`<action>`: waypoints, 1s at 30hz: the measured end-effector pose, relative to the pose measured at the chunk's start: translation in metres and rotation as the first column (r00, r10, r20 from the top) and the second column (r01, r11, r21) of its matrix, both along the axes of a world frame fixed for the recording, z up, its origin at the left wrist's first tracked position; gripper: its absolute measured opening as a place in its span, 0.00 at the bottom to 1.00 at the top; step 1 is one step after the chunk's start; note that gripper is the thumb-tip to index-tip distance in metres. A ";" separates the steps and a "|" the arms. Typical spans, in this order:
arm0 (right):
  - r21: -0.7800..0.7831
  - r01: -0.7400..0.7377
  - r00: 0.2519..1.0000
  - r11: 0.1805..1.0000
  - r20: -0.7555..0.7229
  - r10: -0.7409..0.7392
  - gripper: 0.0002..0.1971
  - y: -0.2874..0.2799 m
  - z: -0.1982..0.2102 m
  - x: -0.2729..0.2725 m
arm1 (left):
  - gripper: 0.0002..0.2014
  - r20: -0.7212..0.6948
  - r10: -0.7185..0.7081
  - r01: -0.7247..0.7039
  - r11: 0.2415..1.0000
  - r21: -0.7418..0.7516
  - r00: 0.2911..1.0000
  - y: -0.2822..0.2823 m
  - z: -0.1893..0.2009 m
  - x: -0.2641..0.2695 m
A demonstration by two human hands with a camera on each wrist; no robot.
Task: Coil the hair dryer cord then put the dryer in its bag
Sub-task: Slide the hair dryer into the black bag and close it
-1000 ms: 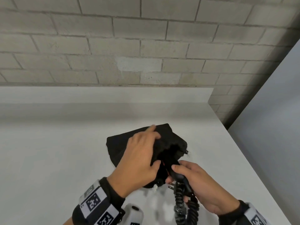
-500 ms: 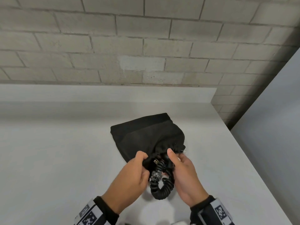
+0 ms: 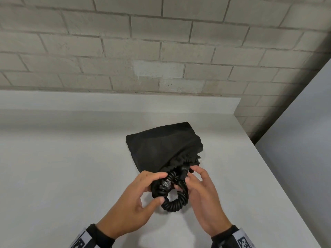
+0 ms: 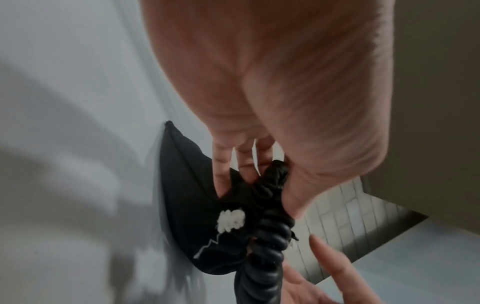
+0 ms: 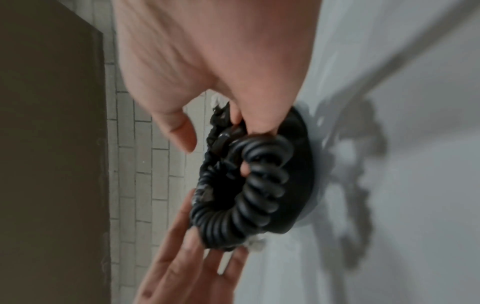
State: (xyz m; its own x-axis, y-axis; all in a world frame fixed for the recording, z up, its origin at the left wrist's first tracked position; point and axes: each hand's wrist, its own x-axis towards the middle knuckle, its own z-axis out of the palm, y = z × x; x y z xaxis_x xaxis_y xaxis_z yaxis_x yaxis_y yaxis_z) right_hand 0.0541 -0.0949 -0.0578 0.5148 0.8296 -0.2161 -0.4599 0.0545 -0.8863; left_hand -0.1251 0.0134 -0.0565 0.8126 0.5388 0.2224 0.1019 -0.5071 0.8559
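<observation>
Patterned black-and-white wrist bands [image 3: 244, 242] are cut off, their markings unreadable. The left hand [image 3: 132, 208] pinches the gathered mouth of the black fabric drawstring bag [image 3: 161, 147]; the right hand [image 3: 202, 197] curls round the ribbed black spiral cord [image 3: 173, 203] protruding there. The dryer itself is hidden, probably inside the bag, which lies on the smooth white desk [image 3: 62, 176].

One black bag [image 3: 161, 145], one coiled cord [image 3: 174, 199], two hands, one white table [image 3: 71, 176]
</observation>
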 end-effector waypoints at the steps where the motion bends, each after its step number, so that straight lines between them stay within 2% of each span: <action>1: 0.028 -0.046 0.999 0.999 0.028 0.046 0.26 -0.004 -0.003 0.001 | 0.26 0.019 0.018 -0.018 1.000 -0.007 1.000 0.000 -0.001 0.000; 4: 0.051 -0.134 0.983 0.990 0.129 0.127 0.32 -0.012 -0.012 0.000 | 0.24 0.057 0.080 -0.082 0.996 0.042 0.995 -0.002 -0.001 0.001; 6: 0.022 -0.112 0.975 0.993 0.196 0.106 0.28 -0.011 -0.011 -0.003 | 0.22 0.083 0.113 -0.122 0.986 0.111 0.990 -0.002 0.001 0.002; 9: -0.034 -0.004 0.966 0.999 0.258 0.012 0.19 -0.004 -0.002 -0.008 | 0.23 0.098 0.141 -0.159 0.964 0.212 0.985 -0.004 0.004 0.005; 14: -0.061 0.144 0.975 0.988 0.178 -0.131 0.14 0.013 0.010 -0.017 | 0.18 0.086 0.140 -0.162 0.908 0.385 0.986 -0.011 0.016 0.011; 17: -0.076 0.195 0.977 0.978 0.100 -0.187 0.14 0.022 0.013 -0.020 | 0.16 0.055 0.129 -0.140 0.897 0.419 0.990 -0.010 0.018 0.008; 24: -0.099 0.295 0.955 0.950 0.003 -0.296 0.13 0.037 0.016 -0.029 | 0.13 -0.154 0.088 0.000 0.870 0.494 0.984 -0.017 0.022 0.003; 26: -0.096 0.299 0.954 0.950 -0.007 -0.301 0.11 0.040 0.017 -0.032 | 0.19 -0.219 0.116 0.013 0.859 0.512 0.969 -0.019 0.026 0.009; 28: -0.081 0.245 0.969 0.966 0.021 -0.244 0.13 0.040 0.018 -0.035 | 0.22 -0.202 0.187 -0.064 0.865 0.498 0.961 -0.016 0.023 0.015; 30: -0.067 0.171 0.984 0.983 0.053 -0.167 0.16 0.037 0.016 -0.036 | 0.25 -0.164 0.304 -0.217 0.889 0.403 0.939 -0.011 0.015 0.016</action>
State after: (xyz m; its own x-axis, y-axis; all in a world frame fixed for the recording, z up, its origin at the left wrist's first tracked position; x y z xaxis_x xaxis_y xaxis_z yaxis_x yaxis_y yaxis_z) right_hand 0.0178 -0.0582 -0.0415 0.6575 0.7132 -0.2432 -0.4068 0.0643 -0.9113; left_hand -0.1094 0.0022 -0.0411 0.7053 0.6494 0.2842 0.4354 -0.7132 0.5493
